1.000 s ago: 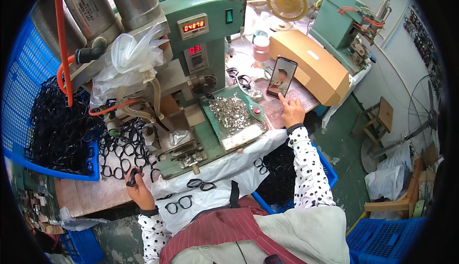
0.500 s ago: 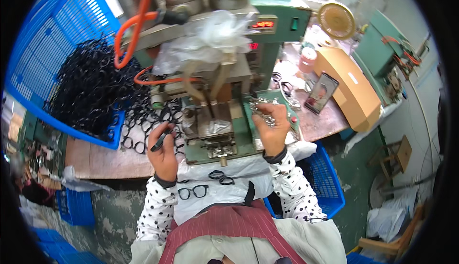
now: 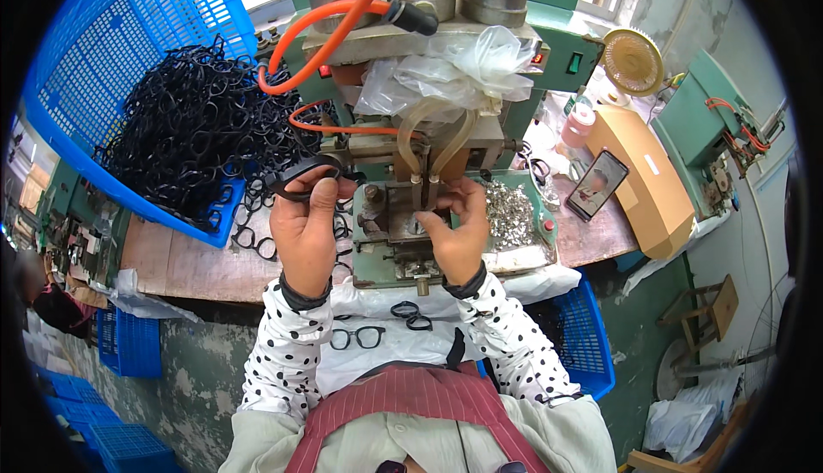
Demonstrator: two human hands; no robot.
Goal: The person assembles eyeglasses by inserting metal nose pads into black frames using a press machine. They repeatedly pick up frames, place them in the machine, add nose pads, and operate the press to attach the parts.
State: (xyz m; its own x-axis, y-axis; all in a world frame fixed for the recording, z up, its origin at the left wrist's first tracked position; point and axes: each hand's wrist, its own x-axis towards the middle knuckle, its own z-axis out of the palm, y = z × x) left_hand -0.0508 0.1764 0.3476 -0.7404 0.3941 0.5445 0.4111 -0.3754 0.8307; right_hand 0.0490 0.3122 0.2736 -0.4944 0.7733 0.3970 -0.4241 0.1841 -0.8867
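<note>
A blue basket [image 3: 69, 87] leaned over the back left corner of the worktop [image 3: 184, 259], a tangled heap of black frames [image 3: 189, 122] spilling toward its low side. Just right of it, loose dark frames [image 3: 257, 237] lay scattered on the worktop between the basket and the press. The left hand [image 3: 304, 237] was raised over these, its grip closed round a black frame [image 3: 294, 180], thumb in front, just left of the press. Below the worktop's front edge, a pair of dark glasses [image 3: 357, 337] lay on the white sheeting [image 3: 433, 340], with a dark looped frame [image 3: 411, 315] near its upper right. The green press [image 3: 377, 274] stood near the front edge, two pale tubes [image 3: 467, 134] curving down to its metal block [image 3: 401, 223]. The right hand [image 3: 461, 237] reached in at that block from the right, thumb and fingers bent below the tubes; whether its grip pinched anything, I could not tell. Beside that hand, a green tray [image 3: 545, 226] bore a pile of small shiny metal pieces [image 3: 507, 209]. Further right, a phone [image 3: 598, 183] leaned against a long brown carton [image 3: 647, 186], which ran toward the worktop's right edge
</note>
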